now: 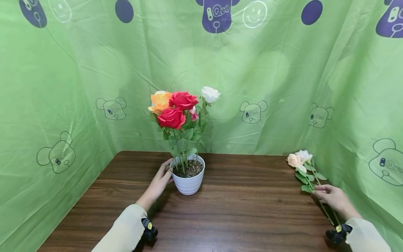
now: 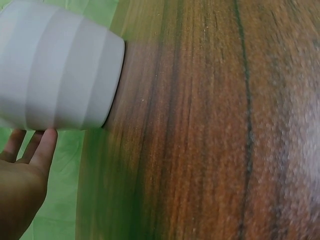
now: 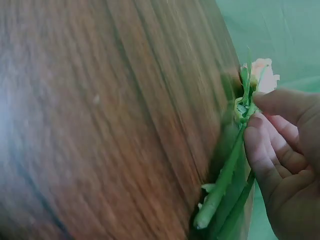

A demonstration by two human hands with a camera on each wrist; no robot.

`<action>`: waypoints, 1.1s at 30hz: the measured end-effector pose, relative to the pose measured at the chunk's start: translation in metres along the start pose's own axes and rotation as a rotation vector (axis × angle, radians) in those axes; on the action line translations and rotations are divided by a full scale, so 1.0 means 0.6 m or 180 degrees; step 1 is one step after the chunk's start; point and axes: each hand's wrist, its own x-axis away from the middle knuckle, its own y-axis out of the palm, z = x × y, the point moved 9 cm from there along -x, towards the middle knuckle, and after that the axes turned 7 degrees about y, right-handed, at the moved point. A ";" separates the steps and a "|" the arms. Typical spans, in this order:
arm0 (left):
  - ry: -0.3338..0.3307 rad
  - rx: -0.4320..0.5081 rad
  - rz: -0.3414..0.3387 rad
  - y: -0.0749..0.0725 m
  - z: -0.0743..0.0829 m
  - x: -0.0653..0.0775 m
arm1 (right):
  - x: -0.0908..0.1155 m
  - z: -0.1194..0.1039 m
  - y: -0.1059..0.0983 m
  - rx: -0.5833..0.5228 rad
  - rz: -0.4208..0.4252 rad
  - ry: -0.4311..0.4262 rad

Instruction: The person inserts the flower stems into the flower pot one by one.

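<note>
A white ribbed flowerpot (image 1: 189, 183) filled with dark soil stands upright on the table. Red roses (image 1: 172, 118), an orange rose (image 1: 160, 102), a white rose (image 1: 210, 94) and a pink bloom rise from it on leafy stems. My left hand (image 1: 161, 179) touches the pot's left side with extended fingertips, seen also in the left wrist view against the pot wall (image 2: 60, 70). At the table's right, my right hand (image 1: 335, 198) pinches a green rose stem (image 3: 227, 172) between thumb and fingers. A peach rose (image 1: 295, 160) and a white rose (image 1: 304, 155) lie there side by side, stems toward me.
The brown wooden table (image 1: 245, 203) spans the lower view. Green fabric (image 1: 252, 70) with bear prints hangs behind it and along both sides, close to the two lying roses at the right edge.
</note>
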 end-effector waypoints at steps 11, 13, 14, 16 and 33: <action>-0.0016 -0.0025 -0.0004 0.001 -0.001 0.001 | 0.002 0.008 -0.001 0.0366 -0.0328 0.0192; -0.0010 -0.0023 -0.0001 0.000 -0.002 0.001 | 0.002 0.009 0.002 0.0420 -0.0391 0.0221; -0.0011 -0.0020 0.0001 0.000 -0.002 0.000 | 0.001 0.009 0.003 0.0431 -0.0417 0.0237; -0.0009 -0.0006 0.0004 0.000 -0.003 -0.001 | 0.001 0.009 0.004 0.0435 -0.0440 0.0270; 0.0031 -0.0040 -0.0019 0.002 0.000 0.000 | 0.009 -0.038 0.012 0.0213 -0.0439 0.0099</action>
